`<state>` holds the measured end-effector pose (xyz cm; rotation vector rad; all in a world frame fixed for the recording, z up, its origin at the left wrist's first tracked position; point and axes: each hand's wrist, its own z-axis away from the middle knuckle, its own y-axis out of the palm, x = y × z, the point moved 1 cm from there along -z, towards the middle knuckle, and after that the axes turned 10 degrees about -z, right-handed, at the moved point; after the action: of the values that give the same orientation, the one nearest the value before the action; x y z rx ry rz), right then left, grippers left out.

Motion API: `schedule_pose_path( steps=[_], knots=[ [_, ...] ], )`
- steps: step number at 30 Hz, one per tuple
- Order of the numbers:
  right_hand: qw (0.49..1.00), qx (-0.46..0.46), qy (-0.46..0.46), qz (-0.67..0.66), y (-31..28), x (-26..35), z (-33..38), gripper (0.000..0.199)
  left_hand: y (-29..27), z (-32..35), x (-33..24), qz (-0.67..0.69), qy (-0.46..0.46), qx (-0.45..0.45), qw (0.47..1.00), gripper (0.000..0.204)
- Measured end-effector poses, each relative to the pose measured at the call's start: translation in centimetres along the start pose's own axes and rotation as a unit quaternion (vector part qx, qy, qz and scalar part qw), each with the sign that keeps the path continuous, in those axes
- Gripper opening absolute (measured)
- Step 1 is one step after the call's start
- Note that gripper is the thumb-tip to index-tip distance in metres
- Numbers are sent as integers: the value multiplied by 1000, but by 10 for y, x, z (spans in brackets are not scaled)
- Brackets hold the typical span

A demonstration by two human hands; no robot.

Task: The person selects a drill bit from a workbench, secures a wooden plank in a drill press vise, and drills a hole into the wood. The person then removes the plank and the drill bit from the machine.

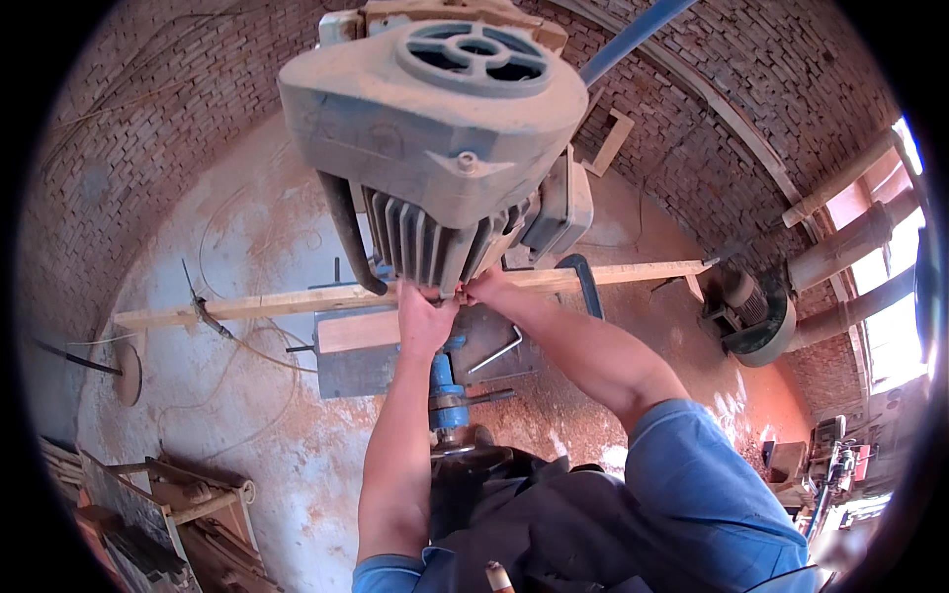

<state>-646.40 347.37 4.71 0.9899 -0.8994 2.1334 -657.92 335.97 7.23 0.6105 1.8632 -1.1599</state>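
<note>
A large dusty motor housing (pixel 435 128) with a round vent on top and cooling fins hangs over the middle, hiding much of the work below it. My left hand (pixel 427 318) reaches in under the fins, its fingers bent and partly covered. Close against it, my right hand (pixel 484 288) has its fingers curled together at the same spot; what they grip is hidden. Behind the hands a long wooden beam (pixel 242 308) runs across the machine's dark metal table (pixel 351 374). A shorter board (pixel 358 332) lies on the table beside my left wrist.
A black clamp (pixel 581 282) stands at the beam's right part. A bent hex key (pixel 496 349) lies right of the blue machine column (pixel 447 390). On the right is a blower with a motor (pixel 751 306); wooden racks (pixel 198 514) stand lower left. Hoses trail over the dusty floor.
</note>
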Motion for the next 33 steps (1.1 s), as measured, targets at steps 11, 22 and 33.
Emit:
schedule_pose_path(
  steps=[11,22,33],
  knots=[
    [991,14,-12,-132,-9,-7,1,46,14,-5,15,15,-1,12,1000,43],
    [956,27,-66,-284,-16,3,23,12,5,4,-3,11,-18,2,1000,29],
    [943,-5,-28,-332,-35,10,8,30,-44,47,6,-12,-5,-76,997,82]
  ],
)
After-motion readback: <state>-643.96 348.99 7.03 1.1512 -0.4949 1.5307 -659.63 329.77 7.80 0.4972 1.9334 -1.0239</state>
